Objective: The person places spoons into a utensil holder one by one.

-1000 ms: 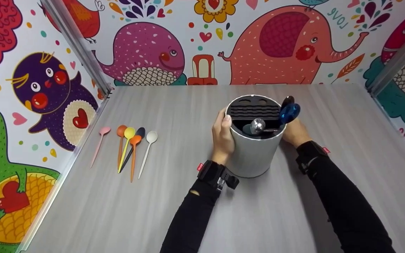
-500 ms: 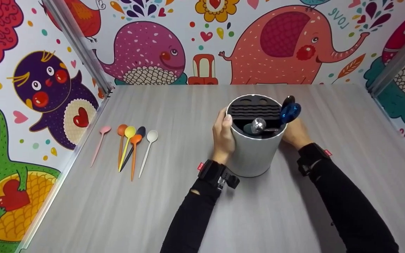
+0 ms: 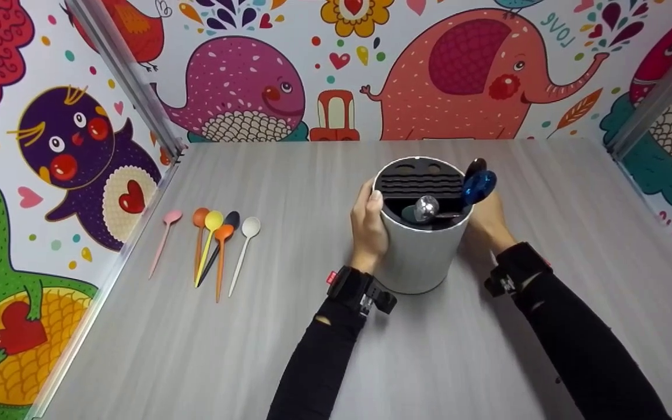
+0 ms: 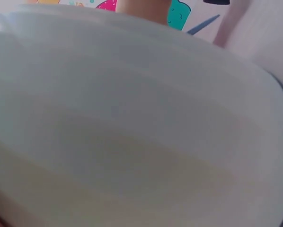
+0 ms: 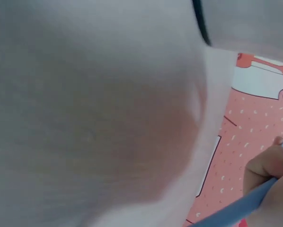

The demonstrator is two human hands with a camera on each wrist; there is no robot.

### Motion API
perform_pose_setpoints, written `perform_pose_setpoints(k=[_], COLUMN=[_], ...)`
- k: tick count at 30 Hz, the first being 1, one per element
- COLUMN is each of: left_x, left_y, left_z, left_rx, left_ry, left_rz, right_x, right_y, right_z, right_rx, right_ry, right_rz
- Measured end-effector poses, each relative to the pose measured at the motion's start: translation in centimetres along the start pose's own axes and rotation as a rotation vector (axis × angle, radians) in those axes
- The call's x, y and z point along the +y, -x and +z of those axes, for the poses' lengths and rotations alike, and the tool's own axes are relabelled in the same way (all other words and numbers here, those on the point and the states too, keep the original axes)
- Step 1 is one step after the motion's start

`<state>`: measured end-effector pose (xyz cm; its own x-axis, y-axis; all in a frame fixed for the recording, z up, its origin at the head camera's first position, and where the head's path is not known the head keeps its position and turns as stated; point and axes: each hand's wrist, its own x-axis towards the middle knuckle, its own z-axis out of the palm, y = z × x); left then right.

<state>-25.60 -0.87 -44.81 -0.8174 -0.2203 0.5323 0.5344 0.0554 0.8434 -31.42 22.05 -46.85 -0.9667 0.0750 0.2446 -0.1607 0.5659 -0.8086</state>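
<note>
In the head view, a grey-white cylindrical utensil holder [image 3: 420, 256] stands on the table. Its top is a black insert with slots and an open front compartment, where a shiny silver spoon [image 3: 426, 208] shows. My left hand [image 3: 369, 227] grips the holder's left side, fingers round the wall and thumb by the rim. Beyond the right side, my right hand [image 3: 487, 221] is partly hidden. The right wrist view shows its fingers [image 5: 267, 165] curled round a blue spoon's handle [image 5: 236, 208]. The blue spoon's bowl [image 3: 479, 186] rises beside the rim. A dark spoon [image 3: 476, 168] sits behind it; what supports that is hidden.
At the left of the table [image 3: 307, 350] lie several spoons: pink [image 3: 171, 217], orange [image 3: 224, 233], yellow [image 3: 213, 220], dark blue [image 3: 231, 220] and white [image 3: 250, 227]. Some overlap. Printed wall panels [image 3: 336, 64] with metal corner posts [image 3: 132, 76] border the back and sides.
My right wrist and forearm have shifted slightly down and to the right. The left hand, the holder and the loose spoons stay as they were.
</note>
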Motion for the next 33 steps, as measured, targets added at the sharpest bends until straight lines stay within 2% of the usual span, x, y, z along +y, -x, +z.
perform_pose_setpoints(k=[6,13,16,22,26,33], left_x=[0.0,0.0,0.0,-0.1,-0.1,0.1], left_y=[0.0,0.2,0.2,0.1,0.1,0.1], left_z=[0.0,0.0,0.0,-0.1,0.0,0.0], left_rx=[-0.003,0.006,0.009,0.010,0.013,0.012], left_ry=[-0.009,-0.012,-0.011,-0.007,-0.006,-0.014], left_rz=[0.007,0.005,0.008,0.005,-0.003,0.000], right_x=[-0.8,-2.3,-3.1,-5.3,-6.7,-9.1], right_y=[0.4,1.3,1.5,2.3,2.9,3.6], right_z=[-0.4,-1.3,-1.5,-2.4,-3.2,-4.8], right_rx=[0.146,0.203,0.226,0.215,0.198,0.157], right_ry=[-0.054,-0.292,-0.398,-0.778,-0.871,-0.958], right_rz=[0.046,0.094,0.063,-0.045,-0.116,-0.222])
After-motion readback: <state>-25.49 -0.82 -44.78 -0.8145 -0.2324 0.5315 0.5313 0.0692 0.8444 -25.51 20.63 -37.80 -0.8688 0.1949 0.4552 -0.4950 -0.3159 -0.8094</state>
